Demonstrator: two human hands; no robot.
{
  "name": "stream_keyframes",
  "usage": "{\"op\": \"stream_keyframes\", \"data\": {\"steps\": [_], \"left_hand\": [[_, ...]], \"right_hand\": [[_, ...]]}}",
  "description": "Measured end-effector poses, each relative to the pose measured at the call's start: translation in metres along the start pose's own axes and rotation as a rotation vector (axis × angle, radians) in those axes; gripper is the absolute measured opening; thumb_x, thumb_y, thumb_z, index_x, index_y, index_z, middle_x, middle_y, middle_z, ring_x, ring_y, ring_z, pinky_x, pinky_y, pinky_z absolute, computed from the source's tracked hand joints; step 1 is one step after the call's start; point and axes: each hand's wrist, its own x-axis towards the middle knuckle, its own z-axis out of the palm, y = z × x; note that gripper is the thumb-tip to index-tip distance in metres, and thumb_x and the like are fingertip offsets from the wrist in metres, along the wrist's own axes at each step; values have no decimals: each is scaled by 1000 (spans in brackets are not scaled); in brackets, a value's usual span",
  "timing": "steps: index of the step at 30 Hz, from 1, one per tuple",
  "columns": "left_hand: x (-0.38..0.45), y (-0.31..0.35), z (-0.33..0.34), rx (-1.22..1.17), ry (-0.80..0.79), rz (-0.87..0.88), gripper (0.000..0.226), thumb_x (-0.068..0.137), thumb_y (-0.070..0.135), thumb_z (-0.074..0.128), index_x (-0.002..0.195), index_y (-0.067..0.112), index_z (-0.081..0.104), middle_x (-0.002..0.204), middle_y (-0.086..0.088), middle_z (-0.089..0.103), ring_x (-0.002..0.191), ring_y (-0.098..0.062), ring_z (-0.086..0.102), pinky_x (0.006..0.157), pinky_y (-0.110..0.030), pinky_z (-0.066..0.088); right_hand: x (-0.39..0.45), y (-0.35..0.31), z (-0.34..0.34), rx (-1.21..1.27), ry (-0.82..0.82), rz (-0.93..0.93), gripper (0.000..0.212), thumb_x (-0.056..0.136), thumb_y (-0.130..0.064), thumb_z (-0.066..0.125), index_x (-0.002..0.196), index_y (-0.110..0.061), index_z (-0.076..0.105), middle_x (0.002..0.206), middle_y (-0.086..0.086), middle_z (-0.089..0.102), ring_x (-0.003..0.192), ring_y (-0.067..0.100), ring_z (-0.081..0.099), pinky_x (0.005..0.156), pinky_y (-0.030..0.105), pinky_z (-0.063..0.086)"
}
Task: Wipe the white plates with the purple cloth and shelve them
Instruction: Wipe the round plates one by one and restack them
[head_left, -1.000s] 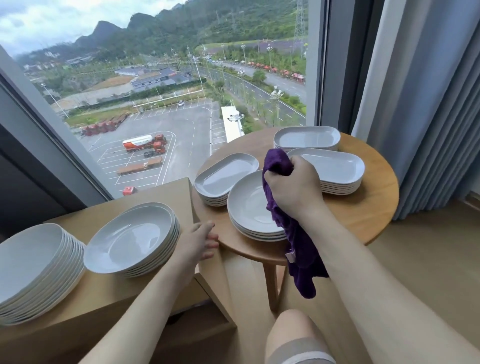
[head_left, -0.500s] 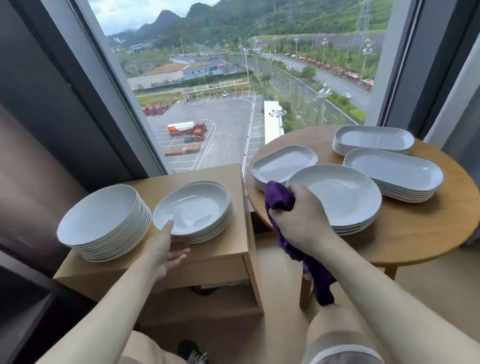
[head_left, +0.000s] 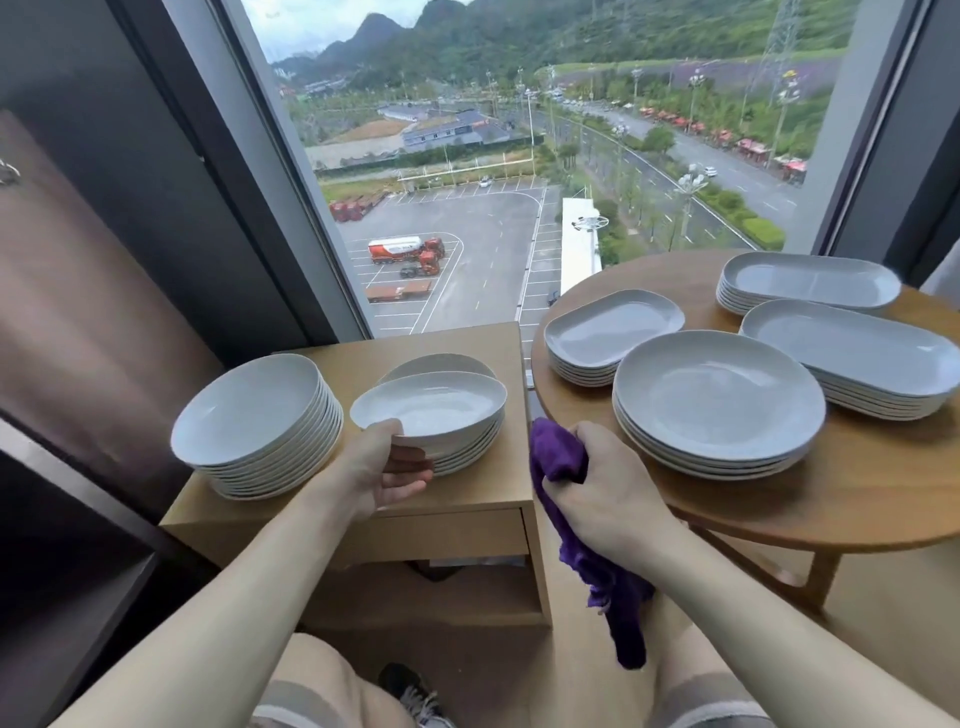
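Plate (head_left: 431, 408) in white, a shallow bowl shape, sits tilted above the shorter stack (head_left: 467, 447) on the wooden side cabinet (head_left: 467, 525), its near rim pinched by the left hand (head_left: 382, 470), thumb on top and fingers underneath. Left of it on that cabinet stands a taller stack (head_left: 260, 426). Right of the cabinet, the right hand (head_left: 602, 486) clutches the purple cloth (head_left: 587, 530), which hangs down beside the round table (head_left: 883, 499). That table carries one round pile (head_left: 717, 405) and three oval piles.
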Motion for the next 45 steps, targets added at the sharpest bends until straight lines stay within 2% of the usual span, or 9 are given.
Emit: {"op": "stream_keyframes", "data": {"steps": [7,14,18,22,26,30,33,37,45], "left_hand": [[-27,-10,-22,-202,-129,49,44,95,6,39,135,-2,54,121,-35,68,109,-46,71,74,-44,65],[-77,-29,-36,-509,-244,117,61,82,-4,33,137,8,56,133,-22,68,123,-46,63,100,-61,53],[-101,-52,-35,-584,-299,88,64,70,1,40,130,10,61,127,-18,71,120,-43,63,91,-52,55],[-110,-68,-27,-574,-361,60,72,56,3,46,125,3,66,122,-17,74,111,-39,67,107,-54,44],[-112,-71,-16,-634,-495,4,65,62,-2,39,119,5,68,114,-16,75,96,-34,72,82,-40,58],[-115,-77,-10,-659,-644,49,74,56,-5,42,123,4,72,120,-20,72,100,-36,71,80,-41,62],[-118,-82,-8,-702,-717,75,82,56,-7,41,134,1,66,133,-25,66,114,-41,68,88,-45,60],[-117,-84,-11,-751,-759,115,92,53,-5,51,144,1,56,140,-26,60,121,-41,64,94,-45,57],[-117,-90,-13,-575,-785,179,91,57,-7,47,147,5,52,133,-27,63,115,-38,64,100,-42,55]], "right_hand": [[4,-8,-7,44,26,46,18,86,-17,64,76,-15,49,70,0,54,65,20,48,63,36,40],[2,-32,-12,224,25,76,13,87,-11,63,78,-20,64,67,-10,62,69,16,58,72,37,52],[-9,-49,-7,361,-43,124,12,91,-2,60,83,-7,68,72,0,65,71,16,62,71,36,52],[-20,-74,-4,704,-118,265,12,96,2,58,88,3,67,75,17,64,65,27,61,56,34,54],[-27,-90,-1,834,-135,243,18,97,0,59,82,-6,67,65,7,66,57,18,62,56,28,53],[-36,-64,25,437,-161,-15,26,94,-19,67,120,-23,67,109,-6,74,102,10,69,89,26,53],[-51,-35,46,-36,-352,-162,83,88,-46,61,160,-41,19,158,-23,32,144,-8,28,120,22,26],[-61,-28,59,-474,-174,-383,91,90,-58,47,163,-37,-3,170,-9,-19,157,15,-17,128,49,6],[-58,-28,61,-204,-177,-246,95,79,-26,54,163,-36,9,169,-21,6,155,0,-5,128,38,14]]}}
